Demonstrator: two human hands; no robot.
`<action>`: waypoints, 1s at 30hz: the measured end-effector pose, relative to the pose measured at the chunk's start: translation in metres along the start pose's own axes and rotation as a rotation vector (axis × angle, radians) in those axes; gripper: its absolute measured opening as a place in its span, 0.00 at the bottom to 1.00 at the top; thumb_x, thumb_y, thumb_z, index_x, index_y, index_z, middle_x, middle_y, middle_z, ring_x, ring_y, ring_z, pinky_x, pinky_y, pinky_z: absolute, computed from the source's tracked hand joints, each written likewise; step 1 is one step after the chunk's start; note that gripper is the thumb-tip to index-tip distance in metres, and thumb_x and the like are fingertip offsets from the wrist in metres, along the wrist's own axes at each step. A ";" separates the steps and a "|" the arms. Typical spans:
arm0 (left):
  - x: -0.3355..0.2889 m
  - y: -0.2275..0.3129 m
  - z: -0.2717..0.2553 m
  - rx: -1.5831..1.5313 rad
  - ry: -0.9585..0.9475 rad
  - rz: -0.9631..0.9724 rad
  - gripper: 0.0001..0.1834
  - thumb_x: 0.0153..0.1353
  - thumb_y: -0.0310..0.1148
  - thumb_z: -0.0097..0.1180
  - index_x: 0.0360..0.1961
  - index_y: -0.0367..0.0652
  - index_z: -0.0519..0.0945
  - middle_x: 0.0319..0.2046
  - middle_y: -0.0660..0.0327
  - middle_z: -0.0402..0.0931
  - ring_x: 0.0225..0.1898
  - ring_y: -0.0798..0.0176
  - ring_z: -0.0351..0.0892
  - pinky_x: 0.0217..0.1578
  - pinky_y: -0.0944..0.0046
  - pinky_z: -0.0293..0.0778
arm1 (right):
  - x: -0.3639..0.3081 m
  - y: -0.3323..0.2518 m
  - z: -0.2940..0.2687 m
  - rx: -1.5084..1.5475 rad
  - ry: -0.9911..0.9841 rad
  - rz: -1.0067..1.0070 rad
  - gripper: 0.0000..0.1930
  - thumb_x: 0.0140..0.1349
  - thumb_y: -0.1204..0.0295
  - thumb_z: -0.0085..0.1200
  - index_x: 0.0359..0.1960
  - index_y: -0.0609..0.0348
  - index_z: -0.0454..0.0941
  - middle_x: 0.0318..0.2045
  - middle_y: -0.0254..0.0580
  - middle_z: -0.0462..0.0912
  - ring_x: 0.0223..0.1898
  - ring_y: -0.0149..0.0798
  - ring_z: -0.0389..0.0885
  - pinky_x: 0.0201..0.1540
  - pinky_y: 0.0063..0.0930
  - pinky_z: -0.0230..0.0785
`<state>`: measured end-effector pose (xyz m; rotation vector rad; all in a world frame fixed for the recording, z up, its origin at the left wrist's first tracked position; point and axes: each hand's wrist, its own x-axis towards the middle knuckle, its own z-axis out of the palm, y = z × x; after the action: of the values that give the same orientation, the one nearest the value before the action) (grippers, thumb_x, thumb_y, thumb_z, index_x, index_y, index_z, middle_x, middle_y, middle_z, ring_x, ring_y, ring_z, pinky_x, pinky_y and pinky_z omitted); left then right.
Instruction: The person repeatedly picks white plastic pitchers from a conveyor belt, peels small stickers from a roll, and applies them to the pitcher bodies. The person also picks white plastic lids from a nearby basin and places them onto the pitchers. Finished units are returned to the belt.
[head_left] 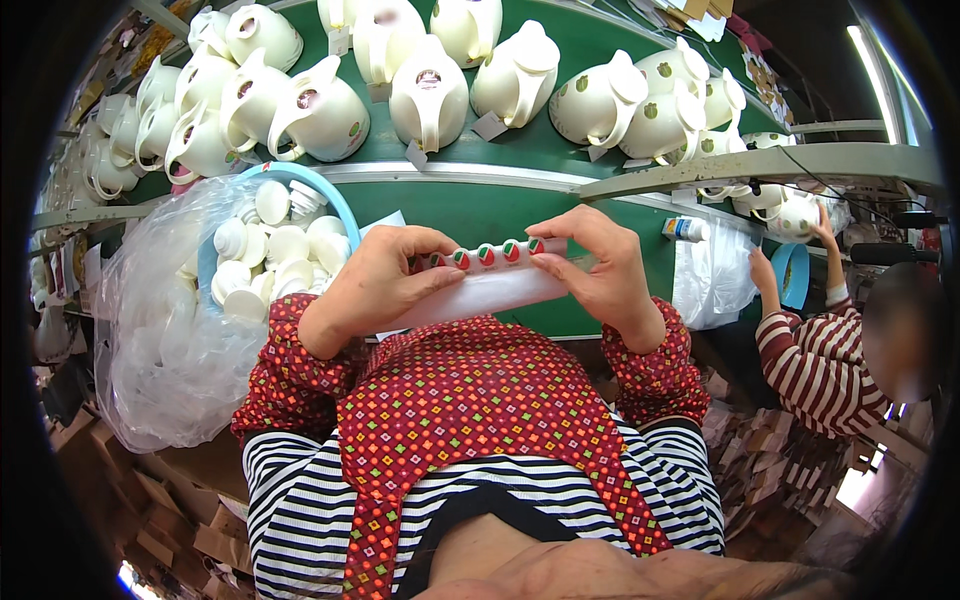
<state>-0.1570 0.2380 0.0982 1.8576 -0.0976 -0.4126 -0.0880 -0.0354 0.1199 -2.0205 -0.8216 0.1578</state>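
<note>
Between my two hands a sheet of round stickers [488,296] is stretched, its pale backing curled over. A row of small red and green stickers [486,256] runs along its upper edge. My left hand [392,272] pinches the sheet's left end, thumb and fingers closed. At the other end my right hand [604,262] grips it the same way, with the thumb by the last sticker. Just left of my left hand stands a light blue basket [335,195] lined with clear plastic, full of white round lids [288,243].
White pitchers [428,95] with handles crowd the green bench [460,215] beyond a metal rail [460,174]. A small bottle [686,229] lies on a plastic bag [712,275] to the right. At far right, a co-worker in striped sleeves [800,350] reaches toward a pitcher. A metal bar [760,170] crosses there.
</note>
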 end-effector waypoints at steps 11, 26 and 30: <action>0.003 -0.015 0.004 -0.217 -0.052 -0.131 0.15 0.63 0.31 0.67 0.45 0.29 0.85 0.26 0.64 0.79 0.28 0.75 0.73 0.29 0.69 0.72 | 0.004 -0.013 -0.001 -0.113 0.052 -0.234 0.15 0.48 0.79 0.71 0.40 0.50 0.89 0.51 0.41 0.85 0.53 0.48 0.79 0.55 0.41 0.72; 0.009 -0.019 0.006 -0.446 -0.140 -0.212 0.13 0.66 0.29 0.66 0.45 0.29 0.85 0.33 0.65 0.83 0.33 0.76 0.77 0.35 0.73 0.74 | -0.001 -0.019 0.015 -0.058 0.124 -0.362 0.30 0.53 0.79 0.70 0.61 0.54 0.81 0.32 0.28 0.90 0.43 0.38 0.80 0.60 0.46 0.64; 0.010 -0.016 0.011 -0.255 -0.126 -0.132 0.13 0.65 0.28 0.66 0.46 0.30 0.85 0.34 0.64 0.84 0.34 0.76 0.78 0.36 0.72 0.75 | 0.004 -0.019 0.023 -0.060 0.037 -0.142 0.40 0.55 0.79 0.70 0.72 0.54 0.68 0.52 0.39 0.87 0.53 0.41 0.84 0.67 0.47 0.61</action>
<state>-0.1537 0.2304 0.0777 1.5914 -0.0068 -0.6051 -0.1031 -0.0099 0.1225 -2.0062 -0.9525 0.0150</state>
